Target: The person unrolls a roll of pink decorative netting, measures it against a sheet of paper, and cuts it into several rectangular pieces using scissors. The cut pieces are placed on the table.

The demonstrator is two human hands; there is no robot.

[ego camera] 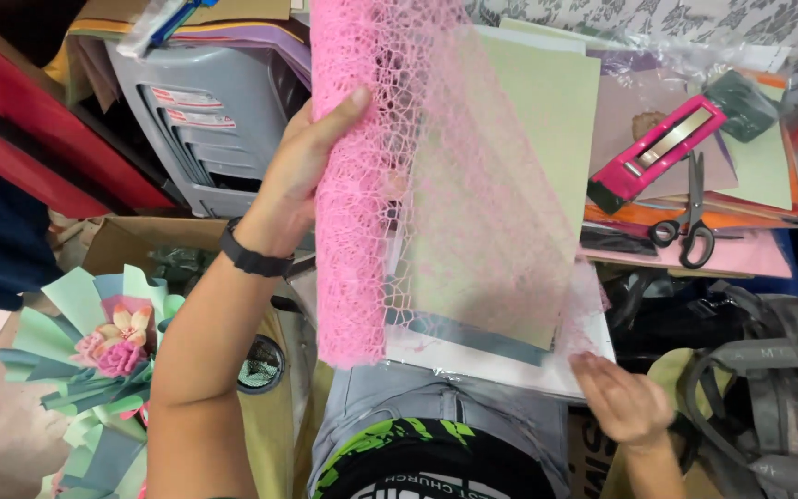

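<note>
Gripping one roll of pink open-weave mesh wrap (362, 185) at upper centre of the frame, the left hand (302, 176) closes its fingers around the rolled part. The right hand (622, 399), at lower right, pinches the unrolled mesh edge, fingers bent. Beneath lie stacked flat sheets of pale green card (547, 120). One pair of black-handled scissors (690, 217) and one pink tape dispenser (658, 152) rest at upper right; one paper flower bouquet (103, 351) sits lower left.
</note>
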